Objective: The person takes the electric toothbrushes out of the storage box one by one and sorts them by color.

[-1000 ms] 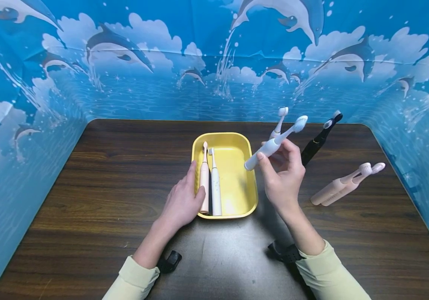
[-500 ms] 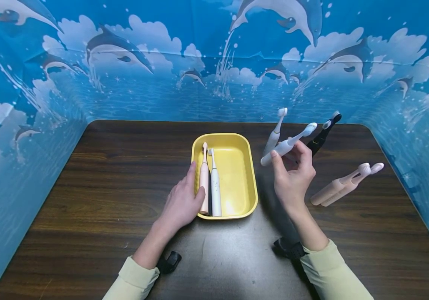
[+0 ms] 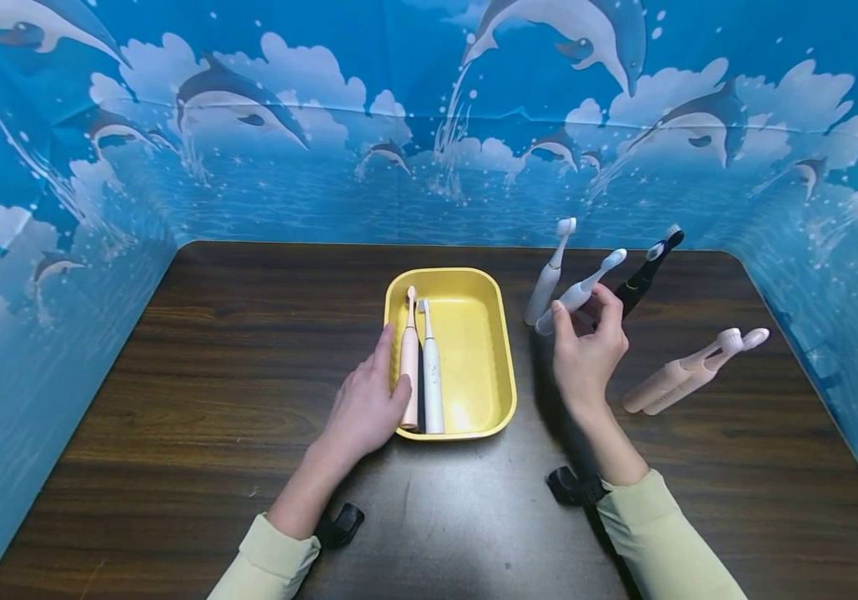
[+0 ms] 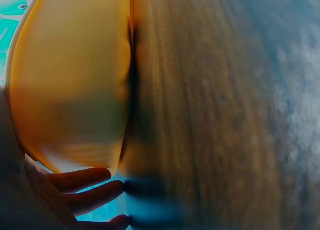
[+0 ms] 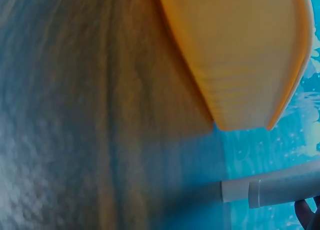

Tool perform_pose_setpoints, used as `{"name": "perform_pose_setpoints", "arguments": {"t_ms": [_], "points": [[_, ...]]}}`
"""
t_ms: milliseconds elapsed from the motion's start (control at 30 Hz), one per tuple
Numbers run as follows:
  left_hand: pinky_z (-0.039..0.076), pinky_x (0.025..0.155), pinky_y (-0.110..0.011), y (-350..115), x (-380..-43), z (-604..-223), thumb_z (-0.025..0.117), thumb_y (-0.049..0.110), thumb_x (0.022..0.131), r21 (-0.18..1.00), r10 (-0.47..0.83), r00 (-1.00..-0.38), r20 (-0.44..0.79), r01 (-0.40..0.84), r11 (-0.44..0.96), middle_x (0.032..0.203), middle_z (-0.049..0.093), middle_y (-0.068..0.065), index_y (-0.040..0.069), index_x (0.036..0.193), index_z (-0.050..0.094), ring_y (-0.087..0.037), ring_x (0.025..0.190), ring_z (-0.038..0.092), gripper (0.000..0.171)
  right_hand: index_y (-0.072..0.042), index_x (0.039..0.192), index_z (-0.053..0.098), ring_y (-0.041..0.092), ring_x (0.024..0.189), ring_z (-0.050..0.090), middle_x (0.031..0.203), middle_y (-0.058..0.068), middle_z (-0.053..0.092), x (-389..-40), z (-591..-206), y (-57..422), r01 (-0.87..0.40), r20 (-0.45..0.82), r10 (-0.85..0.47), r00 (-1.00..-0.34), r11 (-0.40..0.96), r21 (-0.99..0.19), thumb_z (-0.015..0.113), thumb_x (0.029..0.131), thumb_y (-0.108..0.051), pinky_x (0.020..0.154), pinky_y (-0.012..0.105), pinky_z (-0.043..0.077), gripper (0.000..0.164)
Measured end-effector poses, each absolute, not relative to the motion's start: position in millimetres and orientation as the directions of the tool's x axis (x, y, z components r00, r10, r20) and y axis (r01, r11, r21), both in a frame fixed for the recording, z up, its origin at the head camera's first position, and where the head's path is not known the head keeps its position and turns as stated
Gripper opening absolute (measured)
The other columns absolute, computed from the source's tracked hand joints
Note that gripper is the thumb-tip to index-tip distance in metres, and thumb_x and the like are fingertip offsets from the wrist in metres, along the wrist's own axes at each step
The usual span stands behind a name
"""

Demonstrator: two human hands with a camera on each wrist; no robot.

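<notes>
My right hand (image 3: pixel 589 354) pinches a pale blue electric toothbrush (image 3: pixel 573 300) between thumb and fingers, its head tilted up and to the right. A similar grey-white toothbrush (image 3: pixel 543 287) stands right beside it. In the right wrist view, the two pale handles (image 5: pixel 280 190) lie close together with dark fingertips (image 5: pixel 303 212) at the edge. My left hand (image 3: pixel 364 404) holds the left side of a yellow tray (image 3: pixel 474 358), thumb over the rim and fingers outside. In the tray lie a pink toothbrush (image 3: pixel 408 358), a white toothbrush (image 3: pixel 432 375) and a dark strip (image 3: pixel 420 392) between them.
Two black toothbrushes (image 3: pixel 642 279) stand behind my right hand. Two pink toothbrushes (image 3: pixel 672 383) stand to its right, leaning together. The dark wooden table (image 3: pixel 211 358) ends at a dolphin-print backdrop (image 3: pixel 286 192) on the back and both sides.
My right hand has moved right, away from the tray, and lowered the pale blue toothbrush beside the grey-white one. My left hand has stayed on the tray.
</notes>
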State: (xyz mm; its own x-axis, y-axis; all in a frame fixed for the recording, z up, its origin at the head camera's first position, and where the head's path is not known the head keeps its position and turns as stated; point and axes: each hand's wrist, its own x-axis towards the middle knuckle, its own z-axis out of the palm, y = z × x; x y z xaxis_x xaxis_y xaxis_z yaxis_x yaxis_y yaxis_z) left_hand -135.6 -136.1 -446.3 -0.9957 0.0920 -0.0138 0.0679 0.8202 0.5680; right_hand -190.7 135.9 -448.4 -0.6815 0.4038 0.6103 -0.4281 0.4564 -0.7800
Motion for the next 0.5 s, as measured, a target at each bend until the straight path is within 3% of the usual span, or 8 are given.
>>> {"name": "perform_pose_setpoints", "arguments": {"t_ms": [233, 500], "points": [[0.05, 0.088, -0.058, -136, -135, -445, 0.051, 0.032, 0.101, 0.57, 0.101, -0.995, -0.008, 0.078, 0.818, 0.135, 0.059, -0.028, 0.011, 0.164, 0.019, -0.041, 0.107, 0.064, 0.074, 0.005, 0.124, 0.06, 0.026, 0.095, 0.071, 0.112, 0.018, 0.07, -199, -458, 141, -0.362, 0.577, 0.433, -0.693, 0.483, -0.797, 0.076, 0.091, -0.002, 0.084, 0.041, 0.059, 0.038], [0.05, 0.089, -0.059, -136, -135, -446, 0.051, 0.031, 0.1, 0.567, 0.099, -0.995, -0.007, 0.077, 0.82, 0.137, 0.058, -0.029, 0.011, 0.164, 0.019, -0.043, 0.11, 0.063, 0.075, 0.006, 0.124, 0.059, 0.026, 0.098, 0.07, 0.113, 0.019, 0.069, -207, -463, 142, -0.323, 0.534, 0.433, -0.726, 0.471, -0.821, 0.074, 0.091, 0.001, 0.085, 0.052, 0.057, 0.036]]}}
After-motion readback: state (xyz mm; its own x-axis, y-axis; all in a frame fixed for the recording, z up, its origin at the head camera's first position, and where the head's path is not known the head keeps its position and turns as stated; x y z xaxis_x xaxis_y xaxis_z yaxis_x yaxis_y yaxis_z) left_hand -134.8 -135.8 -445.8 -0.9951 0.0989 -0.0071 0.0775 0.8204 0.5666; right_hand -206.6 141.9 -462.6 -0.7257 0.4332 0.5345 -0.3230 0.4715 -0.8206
